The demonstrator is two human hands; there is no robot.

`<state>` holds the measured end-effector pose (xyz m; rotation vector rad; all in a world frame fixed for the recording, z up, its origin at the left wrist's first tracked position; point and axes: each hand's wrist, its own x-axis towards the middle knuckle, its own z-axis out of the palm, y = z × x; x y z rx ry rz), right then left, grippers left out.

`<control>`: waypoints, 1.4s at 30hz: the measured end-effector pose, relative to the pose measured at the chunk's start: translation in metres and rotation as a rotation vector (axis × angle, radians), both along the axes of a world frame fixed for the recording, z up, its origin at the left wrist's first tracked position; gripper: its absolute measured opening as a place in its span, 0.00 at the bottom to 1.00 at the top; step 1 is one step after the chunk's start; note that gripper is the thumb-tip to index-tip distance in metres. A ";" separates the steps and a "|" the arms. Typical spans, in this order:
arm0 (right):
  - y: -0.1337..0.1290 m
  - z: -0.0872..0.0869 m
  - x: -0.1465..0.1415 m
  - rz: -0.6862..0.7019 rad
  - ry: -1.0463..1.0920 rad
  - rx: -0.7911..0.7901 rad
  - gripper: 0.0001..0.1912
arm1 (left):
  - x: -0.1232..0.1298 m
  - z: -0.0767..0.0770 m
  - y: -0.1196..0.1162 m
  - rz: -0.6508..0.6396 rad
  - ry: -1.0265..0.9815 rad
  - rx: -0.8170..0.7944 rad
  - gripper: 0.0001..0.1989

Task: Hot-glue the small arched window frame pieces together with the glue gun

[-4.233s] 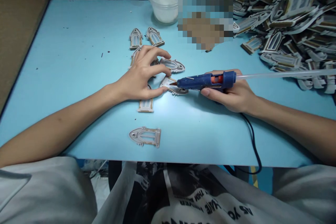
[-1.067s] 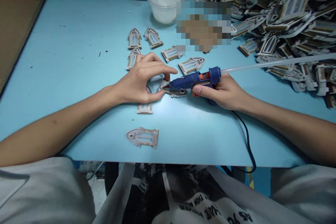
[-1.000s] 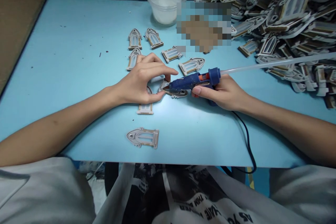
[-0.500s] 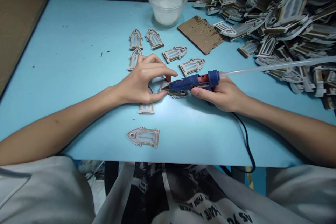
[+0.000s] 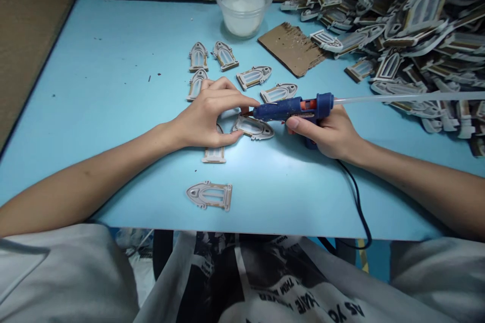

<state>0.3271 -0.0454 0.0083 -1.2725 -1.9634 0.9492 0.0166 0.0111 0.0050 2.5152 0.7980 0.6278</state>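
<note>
My right hand (image 5: 331, 131) is wrapped round a blue hot glue gun (image 5: 280, 109), a long clear glue stick (image 5: 397, 97) running out of its back. The nozzle is at the upper edge of a small arched window piece (image 5: 253, 127). My left hand (image 5: 214, 113) grips that piece at its flat end between thumb and fingers. Partly under the left hand lies another arched window piece (image 5: 214, 154). Nearer the table's front edge is a separate window piece (image 5: 210, 195), lying on its side.
Several finished-looking window pieces (image 5: 253, 76) lie beyond my hands. A clear plastic tub (image 5: 244, 7) with white material stands at the back, beside a torn cardboard piece (image 5: 290, 50). A large heap of window pieces (image 5: 417, 35) fills the right. A black cable (image 5: 358, 197) hangs over the front edge.
The glue gun's nozzle has moved up and right, from the piece's lower corner to its upper edge, uncovering more of the piece. My left hand keeps its grip.
</note>
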 end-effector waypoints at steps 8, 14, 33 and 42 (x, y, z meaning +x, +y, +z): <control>-0.001 0.004 0.005 0.018 -0.017 0.020 0.22 | -0.006 -0.005 0.003 -0.010 -0.022 -0.019 0.45; 0.003 0.001 0.013 0.027 0.020 -0.039 0.27 | -0.006 -0.006 0.003 -0.011 -0.036 -0.020 0.44; 0.020 0.001 0.030 0.289 0.050 -0.141 0.34 | -0.006 -0.001 0.005 -0.022 0.010 -0.096 0.41; 0.016 -0.007 0.029 0.219 0.099 -0.009 0.33 | -0.005 0.000 0.005 -0.034 0.007 -0.093 0.41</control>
